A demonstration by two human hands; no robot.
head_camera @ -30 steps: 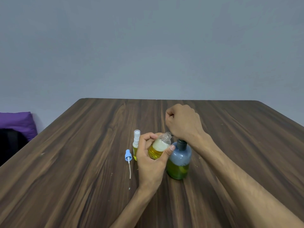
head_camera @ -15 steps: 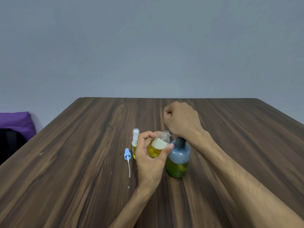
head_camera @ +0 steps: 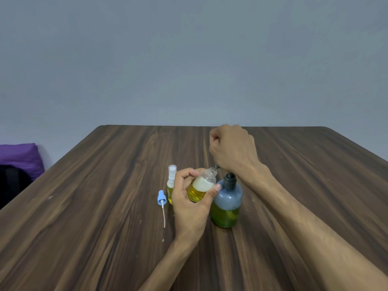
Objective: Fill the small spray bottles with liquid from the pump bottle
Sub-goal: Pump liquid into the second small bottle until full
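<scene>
Head view: on the wooden table (head_camera: 105,206), about midway between its left and right edges and nearer the near edge than the far one, stands the pump bottle (head_camera: 227,203), blue-grey plastic with green liquid in its lower part and a dark pump collar on top. The right hand (head_camera: 233,151) is curled into a fist over the pump head, hiding it; only a dark spout tip shows under the hand. The left hand (head_camera: 189,198) grips 1 small open bottle (head_camera: 201,189) between thumb and fingers, tilted so its threaded neck lies just beside that spout; it holds yellow liquid with pale foam above. Behind the left hand's fingers stands a 2nd small spray bottle (head_camera: 171,181) with a clear cap, partly hidden. A loose blue spray head (head_camera: 161,199) with its white dip tube lies on the table just left of it. A purple cushion (head_camera: 20,158) sits beyond the table's left edge.
</scene>
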